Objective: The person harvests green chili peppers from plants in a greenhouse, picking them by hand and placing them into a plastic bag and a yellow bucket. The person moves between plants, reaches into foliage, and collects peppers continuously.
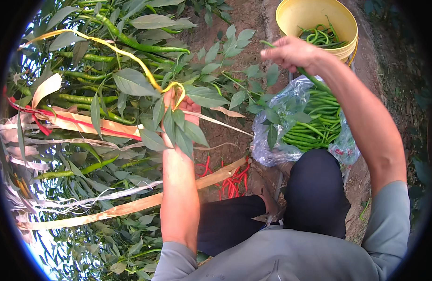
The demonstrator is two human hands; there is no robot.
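Note:
My right hand [289, 54] is closed around a long green chili pepper [316, 81], just in front of the yellow bucket's rim [316, 24] and above a clear plastic bag [268, 144]. The bag holds many green peppers [318, 123]; a few curled green peppers [319, 37] lie inside the bucket. My left hand [182, 105] is raised among the leaves of a pepper plant [131, 82], beside a yellow strap [142, 66]; leaves hide part of the palm and fingers, so its grip is unclear. Green peppers [131, 42] hang on the plant at the left.
Red peppers [233, 184] lie on the soil near my knee. Orange-tan strips [131, 207], a red ribbon [82, 121] and white strings [107, 196] stretch across the plants at left. Leafy branches [247, 87] reach over bare soil towards the bag.

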